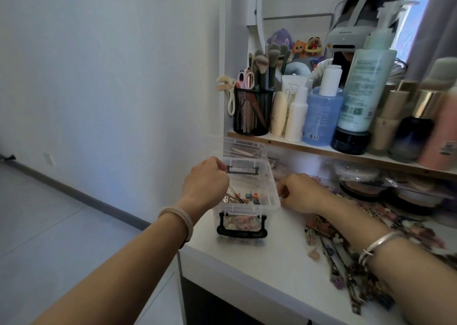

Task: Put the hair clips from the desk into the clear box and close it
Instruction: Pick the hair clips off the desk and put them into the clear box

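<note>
In the head view, the clear box (268, 207) stands near the left front corner of the white worktop (272, 263), with its lid (249, 178) lying over it. Whether the lid is fully seated I cannot tell. The near black latch (241, 233) hangs down off the front wall, so that end is not fastened. The left grip (206, 180) sits at the lid's far left corner, knuckles up and fingers curled in, apparently pinching the lid's edge. The right grip (300, 193) has its fingers bent against the box's right rim and seems to nip the rim there, though the fingertips are too small to read surely. Some small clips (244, 198) show through the plastic inside. A loose spread of hair clips (331, 248) lies on the worktop to the right of the box, under and beside the right forearm and just apart from that grip. The clips are probably light, hard and rather slick, and the long ones may snag on each other. They are best pinched at mid-body, a few at a time. The box is thin, stiff plastic that would slide easily on the worktop, so it should be steadied by its rim while the lid is handled. A shelf (284, 140) of bottles runs above.
</note>
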The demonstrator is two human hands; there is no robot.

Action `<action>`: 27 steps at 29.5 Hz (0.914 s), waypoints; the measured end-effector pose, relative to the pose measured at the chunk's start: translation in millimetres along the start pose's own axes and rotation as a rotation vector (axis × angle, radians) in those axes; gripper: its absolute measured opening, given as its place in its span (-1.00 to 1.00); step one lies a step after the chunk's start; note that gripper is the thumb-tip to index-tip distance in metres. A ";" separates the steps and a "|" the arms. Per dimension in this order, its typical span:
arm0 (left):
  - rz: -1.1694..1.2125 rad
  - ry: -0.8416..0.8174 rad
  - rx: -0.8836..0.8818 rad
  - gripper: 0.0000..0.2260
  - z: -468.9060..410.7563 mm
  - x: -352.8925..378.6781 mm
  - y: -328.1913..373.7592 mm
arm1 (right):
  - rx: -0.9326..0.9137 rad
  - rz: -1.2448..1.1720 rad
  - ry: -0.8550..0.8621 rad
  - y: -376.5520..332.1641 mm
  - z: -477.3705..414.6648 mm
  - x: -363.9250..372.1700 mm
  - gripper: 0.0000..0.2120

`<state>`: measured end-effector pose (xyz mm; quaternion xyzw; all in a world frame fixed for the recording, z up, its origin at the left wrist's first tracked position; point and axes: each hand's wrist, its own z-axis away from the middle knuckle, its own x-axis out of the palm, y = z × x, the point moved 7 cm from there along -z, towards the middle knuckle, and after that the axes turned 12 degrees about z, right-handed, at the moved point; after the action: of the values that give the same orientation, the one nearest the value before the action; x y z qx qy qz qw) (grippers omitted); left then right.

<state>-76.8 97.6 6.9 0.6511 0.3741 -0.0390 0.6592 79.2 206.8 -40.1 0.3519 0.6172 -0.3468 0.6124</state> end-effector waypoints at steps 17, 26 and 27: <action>0.010 -0.012 0.009 -0.67 3.5 6.0 3.3 | -0.101 -0.861 0.143 -24.5 33.9 -79.1 -0.92; 0.002 -0.018 0.013 -0.67 2.7 8.8 5.7 | 0.049 -0.009 -0.083 14.9 16.1 -5.8 -0.59; 0.001 -0.020 0.015 -0.67 2.3 9.3 5.8 | 0.038 0.029 -0.094 13.7 15.0 -2.9 -0.57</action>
<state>-65.9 100.5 6.3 0.6557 0.3670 -0.0480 0.6581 98.7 200.9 -37.4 0.3561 0.5758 -0.3656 0.6387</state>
